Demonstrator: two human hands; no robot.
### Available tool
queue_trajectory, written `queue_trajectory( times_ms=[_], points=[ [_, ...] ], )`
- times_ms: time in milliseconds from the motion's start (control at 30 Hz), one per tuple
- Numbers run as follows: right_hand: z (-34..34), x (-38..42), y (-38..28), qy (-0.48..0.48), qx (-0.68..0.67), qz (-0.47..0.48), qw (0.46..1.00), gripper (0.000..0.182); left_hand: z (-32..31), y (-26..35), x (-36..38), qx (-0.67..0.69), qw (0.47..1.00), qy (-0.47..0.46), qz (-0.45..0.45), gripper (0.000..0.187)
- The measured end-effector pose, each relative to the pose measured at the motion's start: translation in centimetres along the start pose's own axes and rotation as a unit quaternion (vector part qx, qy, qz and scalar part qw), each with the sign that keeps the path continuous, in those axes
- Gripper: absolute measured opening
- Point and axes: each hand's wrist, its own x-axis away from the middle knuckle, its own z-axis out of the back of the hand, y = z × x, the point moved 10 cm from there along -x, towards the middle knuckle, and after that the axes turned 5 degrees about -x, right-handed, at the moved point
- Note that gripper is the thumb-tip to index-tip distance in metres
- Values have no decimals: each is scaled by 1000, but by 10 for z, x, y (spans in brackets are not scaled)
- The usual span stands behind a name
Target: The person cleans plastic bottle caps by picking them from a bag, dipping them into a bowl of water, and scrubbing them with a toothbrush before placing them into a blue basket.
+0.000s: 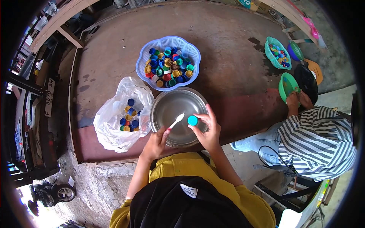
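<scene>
My left hand [155,143] is closed around the handle of a toothbrush [177,120], its white bristle head pointing up and to the right. In my right hand [207,131], a teal bottle cap [192,121] is pinched between thumb and fingers, just right of the brush head and apart from it. Both hands are over the near part of a round metal basin [159,102], which seems to have water in it. Beyond it stands a blue plastic basket [141,62] heaped with bottle caps of several colours. A white plastic bag [110,136] with more caps lies left of the basin.
On the right, a person in a striped shirt [315,140] has both hands at a green bowl [283,85]. Behind that bowl is a teal basket [269,57] of small coloured pieces. A raised edge [72,102] borders the brown table [228,49] on the left.
</scene>
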Motion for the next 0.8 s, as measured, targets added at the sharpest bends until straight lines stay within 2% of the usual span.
queue_trajectory(
  times_ms=[33, 133, 167, 267, 300, 400, 433, 533, 667, 700, 800],
  points=[
    [3, 0, -2, 10, 37, 20, 999, 82, 0, -6, 1, 17, 999, -17, 33, 25],
    [4, 0, -2, -2, 73, 24, 997, 85, -18, 20, 9, 43, 995, -64, -64, 27],
    [5, 0, -2, 4, 76, 28, 997, 85, -26, 5, 7, 20, 995, -93, 15, 28],
    [3, 1, -2, 13, 87, 35, 995, 84, -8, -6, -2, 0, 1000, -13, 2, 28],
    [3, 2, -1, 6, 96, 32, 995, 82, -9, 3, 2, 37, 999, -16, -7, 28],
    [1, 3, 5, -2, 113, 31, 993, 81, -30, 10, 6, 11, 998, -53, -36, 28],
    [1, 4, 6, 3, 116, 31, 993, 81, -31, 1, 5, 36, 997, -69, 23, 27],
    [3, 4, 6, 6, 112, 21, 994, 81, -8, 7, 3, 15, 999, 23, -33, 25],
    [-2, 4, 10, 4, 83, 3, 997, 82, -26, 9, 4, 7, 998, -28, -49, 23],
    [-1, 4, 9, 4, 86, 3, 996, 82, -22, 4, 4, 43, 998, -36, 17, 24],
    [0, 3, 8, 3, 85, 2, 996, 83, 1, 20, 6, -16, 992, 87, -94, 24]
  ],
)
